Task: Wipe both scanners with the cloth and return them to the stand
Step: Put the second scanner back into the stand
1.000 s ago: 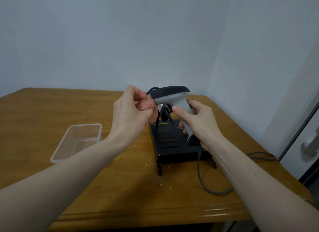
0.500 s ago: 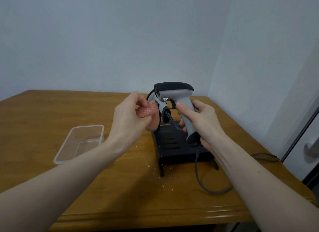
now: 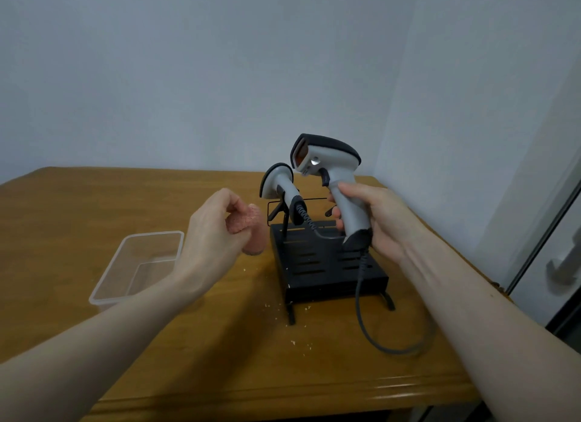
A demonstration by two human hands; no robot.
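Observation:
My right hand (image 3: 374, 220) grips the handle of a grey and black scanner (image 3: 330, 164), held upright above the black stand (image 3: 327, 264), its orange window facing left. Its grey cable (image 3: 371, 327) loops down onto the table. A second grey scanner (image 3: 279, 182) rests on the stand's left holder. My left hand (image 3: 217, 230) holds a crumpled pink cloth (image 3: 251, 230) left of the stand, a short gap away from both scanners.
A clear plastic container (image 3: 138, 264) sits on the wooden table (image 3: 63, 220) at the left. Small crumbs lie around the stand's front. Walls close the back and right; a door with a handle (image 3: 562, 267) is at far right.
The cloth hand has pulled left and down, off the held scanner. The right hand lifted and turned the scanner, uncovering the second scanner on the stand.

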